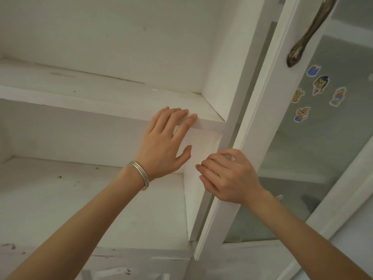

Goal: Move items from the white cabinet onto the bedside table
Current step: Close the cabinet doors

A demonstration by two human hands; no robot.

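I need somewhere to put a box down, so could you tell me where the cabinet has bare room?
Both shelves look bare: the upper shelf left of the left hand, and the lower shelf beneath that arm. It is crowded only by the door, where the right hand sits.

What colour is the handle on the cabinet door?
Dark bronze-brown metal handle, on the white door; seen in the head view.

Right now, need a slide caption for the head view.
Left hand on bare white cabinet shelf edge; right hand curled around glass-paned white door's frame.
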